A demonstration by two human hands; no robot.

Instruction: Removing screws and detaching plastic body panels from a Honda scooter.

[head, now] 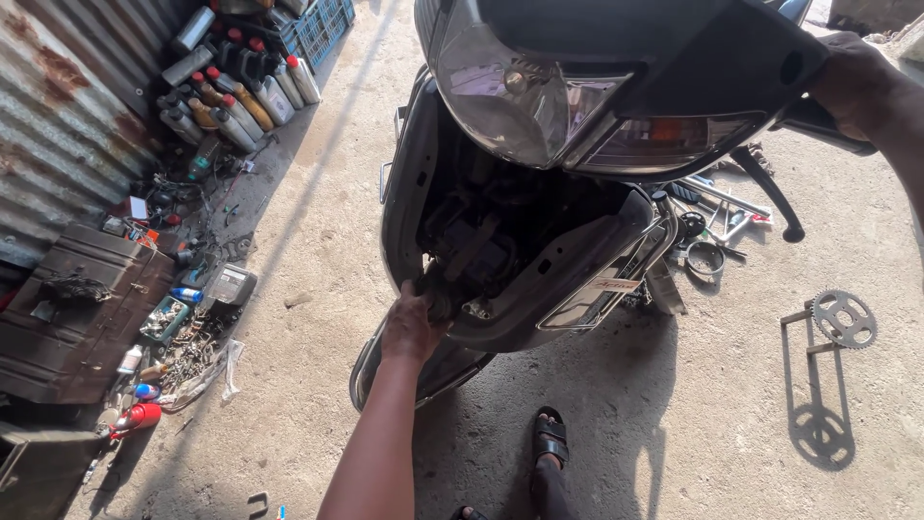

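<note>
A dark scooter [577,125] stands in front of me with its front panel off, so the inner parts under the headlight [525,91] show. My left hand [412,323] reaches into the bottom of that open front and grips a dark part there; the fingertips are hidden inside. My right hand [857,82] is up at the top right, closed around the scooter's right handlebar grip. The brake lever [770,197] hangs below it. My sandalled foot [551,438] is planted on the concrete under the scooter.
A chain sprocket on a stand [839,320] is at the right. Loose tools and a ring [712,231] lie behind the scooter. Along the corrugated wall at left are oil bottles [236,91], a dark metal toolbox [82,308] and scattered small parts.
</note>
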